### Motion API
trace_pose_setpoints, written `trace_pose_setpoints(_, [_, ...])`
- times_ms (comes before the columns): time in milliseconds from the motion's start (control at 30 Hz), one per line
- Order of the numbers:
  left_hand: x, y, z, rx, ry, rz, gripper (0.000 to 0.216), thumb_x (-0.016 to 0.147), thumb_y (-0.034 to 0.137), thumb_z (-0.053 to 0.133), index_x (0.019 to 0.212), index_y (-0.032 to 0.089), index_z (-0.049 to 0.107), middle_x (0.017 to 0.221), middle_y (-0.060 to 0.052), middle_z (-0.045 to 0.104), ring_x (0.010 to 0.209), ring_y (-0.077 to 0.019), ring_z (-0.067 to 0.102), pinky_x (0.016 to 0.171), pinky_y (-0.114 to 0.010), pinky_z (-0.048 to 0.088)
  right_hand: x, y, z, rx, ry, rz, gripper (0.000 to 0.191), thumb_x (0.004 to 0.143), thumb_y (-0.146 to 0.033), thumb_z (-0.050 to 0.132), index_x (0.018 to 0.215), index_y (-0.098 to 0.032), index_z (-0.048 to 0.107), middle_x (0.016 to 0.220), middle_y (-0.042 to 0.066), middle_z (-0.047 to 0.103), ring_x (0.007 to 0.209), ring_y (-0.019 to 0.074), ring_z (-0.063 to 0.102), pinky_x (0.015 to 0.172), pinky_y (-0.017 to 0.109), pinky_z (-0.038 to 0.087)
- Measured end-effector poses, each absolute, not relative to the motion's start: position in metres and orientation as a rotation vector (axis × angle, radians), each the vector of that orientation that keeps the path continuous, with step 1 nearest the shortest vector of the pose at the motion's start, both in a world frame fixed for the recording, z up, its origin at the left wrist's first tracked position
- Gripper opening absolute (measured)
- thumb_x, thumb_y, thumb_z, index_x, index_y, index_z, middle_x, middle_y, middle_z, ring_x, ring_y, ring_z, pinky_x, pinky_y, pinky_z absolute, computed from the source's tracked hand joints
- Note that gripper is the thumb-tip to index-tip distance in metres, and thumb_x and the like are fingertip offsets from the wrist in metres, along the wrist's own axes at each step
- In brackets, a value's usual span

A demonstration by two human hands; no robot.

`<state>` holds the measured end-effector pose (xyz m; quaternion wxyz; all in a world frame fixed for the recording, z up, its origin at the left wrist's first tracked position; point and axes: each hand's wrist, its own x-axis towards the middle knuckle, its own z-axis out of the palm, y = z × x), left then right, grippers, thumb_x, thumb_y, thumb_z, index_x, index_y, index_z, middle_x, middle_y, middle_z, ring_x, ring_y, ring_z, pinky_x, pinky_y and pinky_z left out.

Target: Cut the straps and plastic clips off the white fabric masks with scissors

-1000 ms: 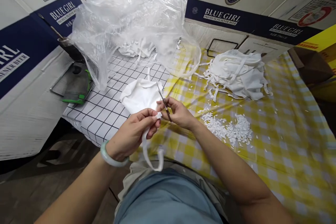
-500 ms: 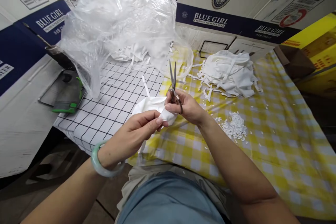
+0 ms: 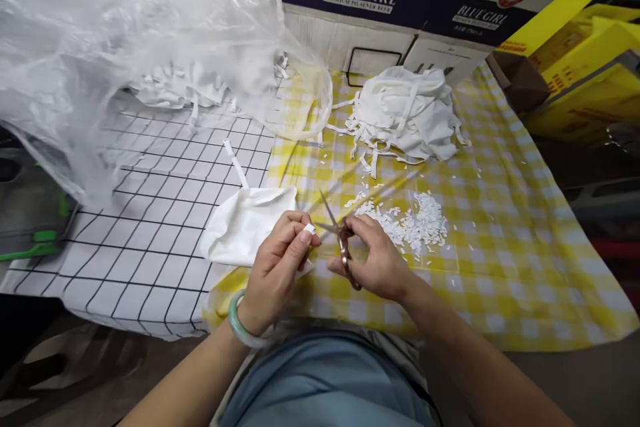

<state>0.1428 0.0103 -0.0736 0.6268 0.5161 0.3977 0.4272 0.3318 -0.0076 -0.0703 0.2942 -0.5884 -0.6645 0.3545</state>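
My left hand (image 3: 283,260) is closed in a pinch, a small white tip showing between thumb and forefinger. Beside it a soft white cloth piece (image 3: 245,227) lies across the two tablecloths, a narrow strap (image 3: 235,163) stretching from its top edge. The join between the pinched tip and the cloth is hidden by my fingers. Scissors (image 3: 344,247) are held in my right hand (image 3: 384,260) with fingers in the handles. Their parted blades point up and left, close to the pinched tip. Small white clippings (image 3: 420,223) lie heaped beyond my right hand.
A pile of white strapped cloth pieces (image 3: 405,113) sits at the back right. Behind stands a beer carton (image 3: 345,40). A clear plastic bag (image 3: 200,20) with white pieces covers the back left, near a grey-and-green object (image 3: 30,213). Yellow packages (image 3: 590,67) are at the right.
My hands have drawn apart. The scissors have swung from pointing upward to pointing left, with blades spread wider. More of the white cloth shows left of my left hand, and the camera view has shifted.
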Motion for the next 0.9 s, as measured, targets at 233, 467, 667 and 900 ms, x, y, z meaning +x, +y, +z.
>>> trace_pose_setpoints(233, [0.158,0.010,-0.082,1.128,0.873,0.928,0.028,0.097,0.028,0.050,0.080,0.018,0.069,0.111,-0.007,0.051,0.093,-0.0167,0.054,0.076,-0.026,0.047,0.319,-0.018,-0.086,-1.342,-1.205,1.336,0.039,0.071,-0.038,0.078,0.079,-0.023,0.043,0.090,0.001,0.058,0.085,0.0175,0.056,0.079,0.032,0.045])
trace_pose_setpoints(467, [0.156,0.017,-0.062,1.041,0.910,0.953,0.028,0.096,0.027,0.052,0.075,0.018,0.068,0.106,-0.007,0.056,0.087,-0.0170,0.055,0.075,-0.028,0.049,0.274,-0.013,-0.102,-1.096,-0.802,1.625,0.039,0.075,-0.047,0.074,0.085,-0.024,0.045,0.076,-0.004,0.049,0.068,0.0124,0.051,0.068,0.027,0.046])
trace_pose_setpoints(667, [0.165,0.015,-0.078,1.112,0.999,0.933,0.028,0.096,0.032,0.053,0.075,0.018,0.065,0.104,-0.006,0.050,0.080,-0.0146,0.047,0.060,-0.024,0.040,0.327,-0.022,-0.087,-1.524,-1.475,1.138,0.036,0.075,-0.048,0.074,0.076,-0.022,0.050,0.082,0.002,0.057,0.078,0.0183,0.052,0.073,0.033,0.043])
trace_pose_setpoints(900, [0.173,0.010,-0.090,1.169,0.923,0.890,0.028,0.096,0.030,0.052,0.071,0.018,0.058,0.101,-0.007,0.048,0.095,-0.0201,0.049,0.070,-0.028,0.043,0.352,-0.025,-0.078,-1.668,-1.887,0.925,0.044,0.069,-0.047,0.078,0.064,-0.021,0.043,0.063,-0.002,0.052,0.064,0.0149,0.045,0.063,0.029,0.033])
